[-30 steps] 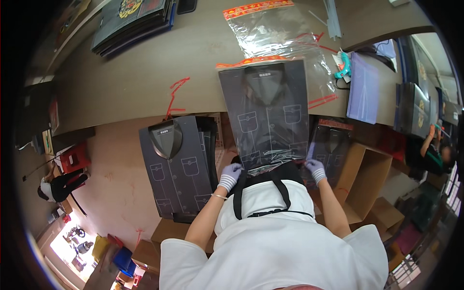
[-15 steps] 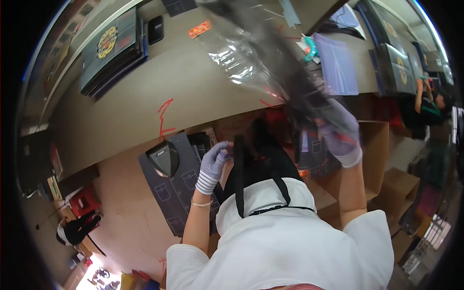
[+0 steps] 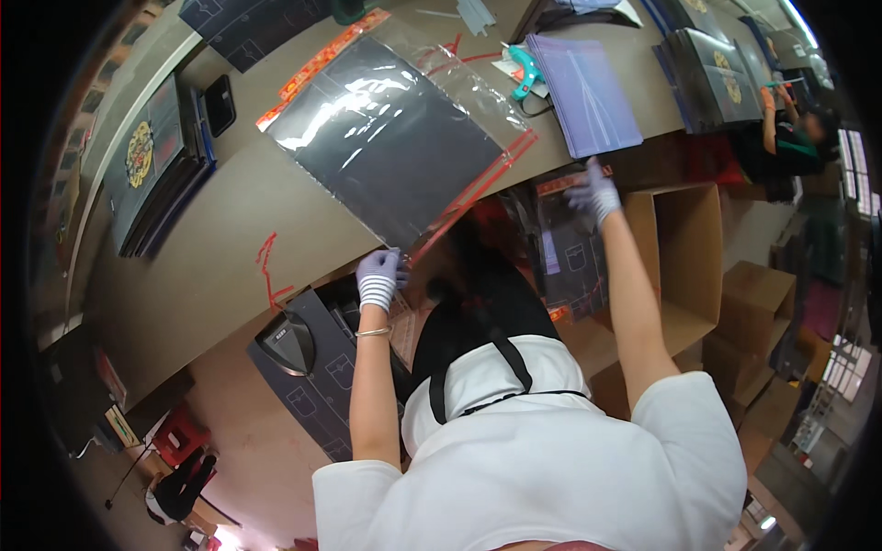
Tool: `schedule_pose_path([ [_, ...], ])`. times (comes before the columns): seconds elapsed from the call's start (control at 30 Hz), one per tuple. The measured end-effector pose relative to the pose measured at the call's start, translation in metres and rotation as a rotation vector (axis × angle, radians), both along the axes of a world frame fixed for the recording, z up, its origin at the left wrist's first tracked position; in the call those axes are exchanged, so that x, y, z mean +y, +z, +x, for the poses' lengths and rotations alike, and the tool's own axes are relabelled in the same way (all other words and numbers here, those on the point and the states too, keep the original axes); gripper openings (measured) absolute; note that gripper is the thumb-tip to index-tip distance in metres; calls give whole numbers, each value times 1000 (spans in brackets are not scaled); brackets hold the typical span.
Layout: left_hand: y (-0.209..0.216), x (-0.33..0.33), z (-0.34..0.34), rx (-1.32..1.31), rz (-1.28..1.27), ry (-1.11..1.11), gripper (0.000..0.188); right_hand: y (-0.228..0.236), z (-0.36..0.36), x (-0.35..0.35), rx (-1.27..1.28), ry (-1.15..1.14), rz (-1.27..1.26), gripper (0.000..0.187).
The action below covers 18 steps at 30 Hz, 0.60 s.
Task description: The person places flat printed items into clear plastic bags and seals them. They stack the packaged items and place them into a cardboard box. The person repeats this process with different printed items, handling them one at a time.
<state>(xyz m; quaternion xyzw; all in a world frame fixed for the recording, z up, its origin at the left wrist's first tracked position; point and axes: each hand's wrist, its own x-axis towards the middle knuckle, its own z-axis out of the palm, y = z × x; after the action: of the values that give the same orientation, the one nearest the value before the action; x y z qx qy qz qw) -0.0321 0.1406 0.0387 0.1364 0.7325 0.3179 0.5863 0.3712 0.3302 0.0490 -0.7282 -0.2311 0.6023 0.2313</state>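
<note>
Grey table (image 3: 207, 257) bore bagged dark sheet (image 3: 395, 142), now turned plain side up; printed side showed approx. 1 sec before, so back faced you. L hand (image 3: 382, 275) at near corner, grip can't tell; R hand (image 3: 595, 191) away, fingers apart, nothing seen held.

A phone (image 3: 220, 104) is lying on the table (image 3: 216, 225), just beside a stack (image 3: 173, 118) of dark folders (a gold emblem (image 3: 140, 154) is showing on top). Farther right, a teal tool (image 3: 525, 73) is resting. An open carton (image 3: 689, 257) is standing near the table's edge. A red stool (image 3: 179, 433) is sitting at left, and a co-worker (image 3: 792, 142) is showing at far right.
</note>
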Motion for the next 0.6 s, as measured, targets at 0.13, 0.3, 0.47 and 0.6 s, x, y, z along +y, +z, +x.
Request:
schedule_pose_path([
  [0.13,41,32,13,747,348,-408,18,-7,39,60,-150,-119,-180,86],
  [0.3,43,88,33,934,655,-819,18,-24,55,-6,81,-229,225,50],
  [0.47,1,100,16,747,636,-694,12,54,36,-127,-287,-124,500,23],
  [0.6,23,111,34,523,730,-332,10,68,-22,-204,-139,-57,409,26],
])
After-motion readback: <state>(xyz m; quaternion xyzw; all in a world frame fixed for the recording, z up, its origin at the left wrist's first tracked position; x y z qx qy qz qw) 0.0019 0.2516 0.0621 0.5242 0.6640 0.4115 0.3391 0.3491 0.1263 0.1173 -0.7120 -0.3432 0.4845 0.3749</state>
